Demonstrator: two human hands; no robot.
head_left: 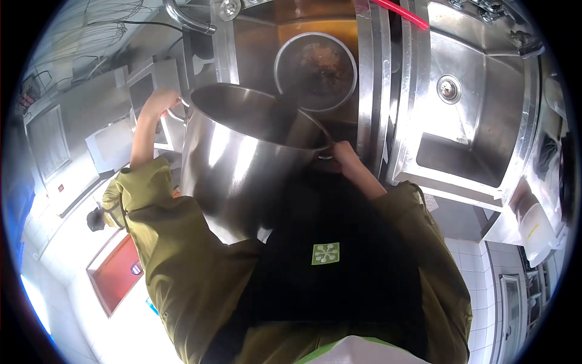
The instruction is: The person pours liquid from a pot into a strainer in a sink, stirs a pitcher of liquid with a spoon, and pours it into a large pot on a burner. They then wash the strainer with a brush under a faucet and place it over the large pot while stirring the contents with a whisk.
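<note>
A large, deep stainless steel stockpot (224, 164) is held up in front of my black apron, tilted, with its mouth toward the sink side. My left hand (162, 103) is closed round the loop handle on its left. On the right, my right hand (345, 156) grips the opposite handle near the rim. The inside of the pot is dark, and I cannot make out whether anything is in it. Just beyond the rim, a round pan (315, 71) with brownish residue or liquid in it sits in the sink basin (254, 36).
To the right is a second steel sink (458, 109) with a round drain (448, 89). A faucet (193, 19) reaches over the left basin's corner. A red tube (401, 13) lies at the divider. Wire whisks (91, 33) hang at upper left. Another person (112, 206) is at far left.
</note>
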